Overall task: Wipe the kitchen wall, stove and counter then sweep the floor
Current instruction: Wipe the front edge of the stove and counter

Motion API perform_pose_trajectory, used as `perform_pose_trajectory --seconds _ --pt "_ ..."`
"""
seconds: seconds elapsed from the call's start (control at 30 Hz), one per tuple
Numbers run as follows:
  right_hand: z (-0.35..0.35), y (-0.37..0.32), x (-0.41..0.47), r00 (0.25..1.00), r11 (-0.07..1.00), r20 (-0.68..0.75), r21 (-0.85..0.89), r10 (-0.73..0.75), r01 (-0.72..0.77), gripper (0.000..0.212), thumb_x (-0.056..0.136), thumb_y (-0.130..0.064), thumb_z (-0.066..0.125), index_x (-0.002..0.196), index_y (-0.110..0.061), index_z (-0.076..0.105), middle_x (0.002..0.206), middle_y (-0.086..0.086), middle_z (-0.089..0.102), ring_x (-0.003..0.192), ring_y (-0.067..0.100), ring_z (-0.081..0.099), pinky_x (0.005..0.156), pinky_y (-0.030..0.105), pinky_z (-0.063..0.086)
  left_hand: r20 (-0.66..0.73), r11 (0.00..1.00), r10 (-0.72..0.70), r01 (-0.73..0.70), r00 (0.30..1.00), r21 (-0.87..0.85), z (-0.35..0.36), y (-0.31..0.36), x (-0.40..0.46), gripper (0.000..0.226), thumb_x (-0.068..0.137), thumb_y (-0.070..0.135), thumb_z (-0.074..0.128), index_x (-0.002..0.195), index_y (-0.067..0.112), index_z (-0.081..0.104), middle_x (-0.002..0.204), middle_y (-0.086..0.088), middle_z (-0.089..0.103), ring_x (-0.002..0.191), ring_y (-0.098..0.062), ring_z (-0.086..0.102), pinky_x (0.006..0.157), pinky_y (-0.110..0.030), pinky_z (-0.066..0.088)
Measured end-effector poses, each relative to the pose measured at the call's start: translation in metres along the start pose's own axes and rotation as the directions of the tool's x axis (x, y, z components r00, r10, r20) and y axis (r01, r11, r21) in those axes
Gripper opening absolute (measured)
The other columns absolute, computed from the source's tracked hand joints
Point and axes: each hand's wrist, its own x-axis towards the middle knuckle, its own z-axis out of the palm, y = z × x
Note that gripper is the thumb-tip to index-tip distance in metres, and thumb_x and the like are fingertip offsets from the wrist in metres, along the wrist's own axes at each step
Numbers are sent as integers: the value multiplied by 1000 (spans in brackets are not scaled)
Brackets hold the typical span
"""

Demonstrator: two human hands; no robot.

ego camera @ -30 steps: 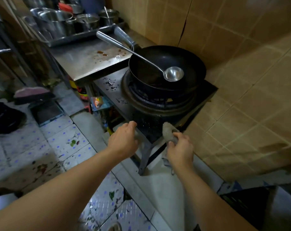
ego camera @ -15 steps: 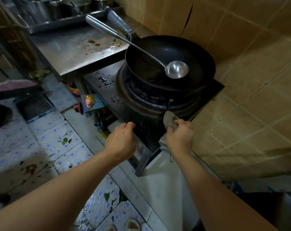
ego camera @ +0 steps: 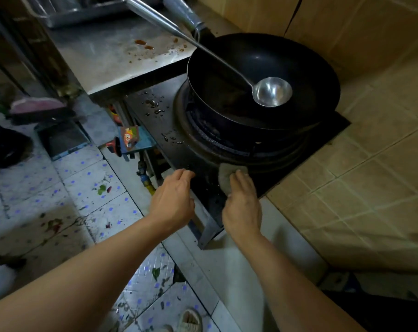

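black stove [ego camera: 176, 149] under right hand [ego camera: 242, 207] pressing cloth [ego camera: 227, 174]

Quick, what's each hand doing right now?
Left hand: open, holding nothing, fingertips at the black stove's front edge.
Right hand: open, pressing a grey cloth flat on the stove.

wok [ego camera: 298, 75]: black, on burner | ladle [ego camera: 272, 91]: steel, bowl resting inside wok | sandal [ego camera: 190, 321]: on tiles, bottom edge

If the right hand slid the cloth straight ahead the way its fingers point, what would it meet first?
Probably the raised burner ring under the wok; the right hand presses the cloth just short of it, though depth is unclear.
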Motion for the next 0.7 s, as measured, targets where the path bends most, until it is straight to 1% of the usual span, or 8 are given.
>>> perform_pose_trajectory --seconds 0.07,0.27,0.37,0.43,0.47,0.53,0.6,0.7 --pt "7 -17 -1 997 997 35 -23 -68 69 58 86 3 49 143 -6 38 152 11 30 144 27 20 116 29 16 -4 1000 -4 4 1000 -2 0 -1 1 56 87 12 57 139 18 37 142 0 38 126 -20 41 95 -30 42" --pt "17 -45 12 994 993 92 -96 -62 71 71 86 -5 55 148 -19 26 156 11 14 145 28 4 114 36 23 -44 999 -10 8 999 -33 -2 -24 11 62 84 8 58 140 17 34 144 -2 35 127 -21 40 97 -31 40" --pt "15 -29 5 992 980 73 -158 -107 118 66 81 -3 57 143 -10 38 151 13 29 141 32 22 112 40 26 -23 998 -19 17 1000 -66 2 -35 11 63 83 8 59 140 19 34 146 -1 34 129 -20 39 100 -33 39" --pt "13 -15 -5 999 984 -27 -172 -43 38 62 75 3 60 136 -4 48 145 16 41 135 34 35 109 42 32 -27 996 -12 10 1000 -91 4 -36 9 62 84 8 59 140 18 34 148 0 32 131 -20 38 102 -33 38" --pt "12 -12 -11 999 984 -50 -179 12 -21 62 77 5 59 137 -4 47 146 16 39 136 33 34 110 40 31 -27 995 -9 6 1000 -103 5 -36 8 62 85 7 59 141 18 34 149 0 31 132 -20 38 103 -33 38" --pt "11 -14 -17 997 984 -35 -164 64 -69 63 84 6 52 144 -4 35 153 13 26 143 29 19 115 33 19 -34 993 1 -5 999 -115 5 -37 8 63 85 5 58 141 17 33 149 0 31 132 -21 38 103 -34 39" --pt "12 -24 -13 999 992 8 -120 33 -32 65 87 5 48 147 -6 27 157 9 16 146 25 8 117 28 11 -43 991 8 -14 999 -131 3 -39 9 61 85 5 58 140 18 34 146 0 35 129 -20 42 100 -33 41" --pt "16 -40 0 999 996 38 -79 -38 41 61 89 6 46 146 -7 31 156 8 19 146 23 10 116 26 13 -45 987 -6 -1 999 -162 1 -46 12 60 84 6 59 138 20 36 142 -1 41 126 -19 44 99 -32 41"
